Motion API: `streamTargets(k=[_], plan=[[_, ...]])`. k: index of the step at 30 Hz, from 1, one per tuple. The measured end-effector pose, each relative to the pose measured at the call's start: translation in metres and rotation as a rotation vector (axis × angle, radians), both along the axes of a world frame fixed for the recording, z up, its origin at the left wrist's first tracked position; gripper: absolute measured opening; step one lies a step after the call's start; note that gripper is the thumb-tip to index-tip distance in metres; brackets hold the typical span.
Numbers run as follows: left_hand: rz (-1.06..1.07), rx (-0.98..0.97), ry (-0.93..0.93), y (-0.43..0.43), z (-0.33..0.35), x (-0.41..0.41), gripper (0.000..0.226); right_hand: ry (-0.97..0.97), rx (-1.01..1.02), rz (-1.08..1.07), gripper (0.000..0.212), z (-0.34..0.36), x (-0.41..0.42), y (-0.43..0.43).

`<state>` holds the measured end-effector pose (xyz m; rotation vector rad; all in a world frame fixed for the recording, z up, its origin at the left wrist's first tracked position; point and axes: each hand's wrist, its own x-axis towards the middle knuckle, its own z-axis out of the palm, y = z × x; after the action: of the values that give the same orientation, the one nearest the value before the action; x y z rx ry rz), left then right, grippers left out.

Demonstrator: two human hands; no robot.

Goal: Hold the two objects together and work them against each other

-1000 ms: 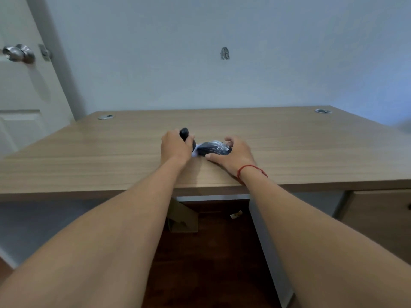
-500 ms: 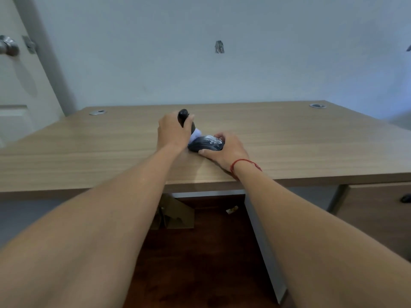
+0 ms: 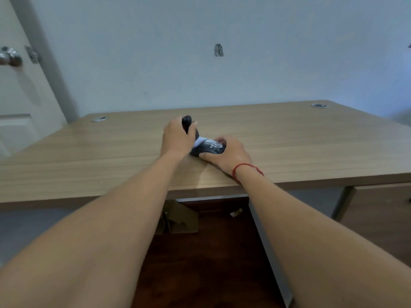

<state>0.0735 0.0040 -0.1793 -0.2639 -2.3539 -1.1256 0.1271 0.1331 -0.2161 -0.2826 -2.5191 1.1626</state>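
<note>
Dark wood flooring is showing nearest the camera, under the desk, with a piece of folded cardboard [image 3: 180,221] standing on it. Two bare forearms are reaching up and over the front edge of the wooden desk [image 3: 89,156], and the right one is wearing a red string [image 3: 243,168] at the wrist.

On the desktop the right hand [image 3: 226,152] is curling its fingers and thumb around a dark computer mouse [image 3: 208,148] that is sitting flat on the wood, close to the front edge and near the middle of the desk. Something pale and shiny is lying over the mouse's top; whether it is wrapping or a wipe is too blurred to tell. Just beside it, the left hand [image 3: 176,136] is wrapping its fingers around a dark rounded object [image 3: 188,124] held upright, its top poking out above the knuckles, and a white bit [image 3: 199,141] is peeking out between the two hands.

To do this well, I'd say the right hand should be pinning the mouse down firmly so it isn't skidding on the smooth wood, while the left is working in short, controlled strokes, staying close to the mouse.

Farther back, two round metal cable holes [image 3: 99,118] are sitting in the desk's far corners, then the pale wall, with a door and its metal knob [image 3: 10,56] off to the left.
</note>
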Motion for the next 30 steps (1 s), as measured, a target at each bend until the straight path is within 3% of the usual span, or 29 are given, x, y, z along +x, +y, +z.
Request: streamTargets(k=[3, 6, 11, 16, 20, 25, 30], plan=[[0.118, -0.122, -0.094, -0.011, -0.008, -0.001, 0.037, 0.0, -0.039, 0.034, 0.056, -0.001, 0.003, -0.002], [0.116, -0.165, 0.006, -0.017, -0.006, 0.006, 0.032, 0.0, -0.05, 0.038, 0.061, -0.001, 0.006, -0.002], [-0.033, 0.007, 0.119, -0.007, -0.005, 0.019, 0.032, 0.01, 0.036, 0.0, 0.063, 0.0, 0.002, -0.003], [0.046, 0.043, 0.038, -0.009, -0.025, 0.011, 0.035, 0.016, 0.141, -0.046, 0.062, 0.002, -0.004, -0.004], [0.038, 0.248, 0.077, -0.003, -0.023, 0.014, 0.034, 0.017, 0.112, -0.032, 0.053, 0.0, -0.002, -0.004], [0.098, 0.332, -0.087, -0.004, -0.027, 0.003, 0.031, -0.001, 0.011, -0.033, 0.041, 0.003, -0.003, -0.006], [0.112, 0.4, -0.146, -0.003, -0.026, -0.006, 0.039, -0.035, 0.07, -0.002, 0.036, 0.002, -0.002, -0.004]])
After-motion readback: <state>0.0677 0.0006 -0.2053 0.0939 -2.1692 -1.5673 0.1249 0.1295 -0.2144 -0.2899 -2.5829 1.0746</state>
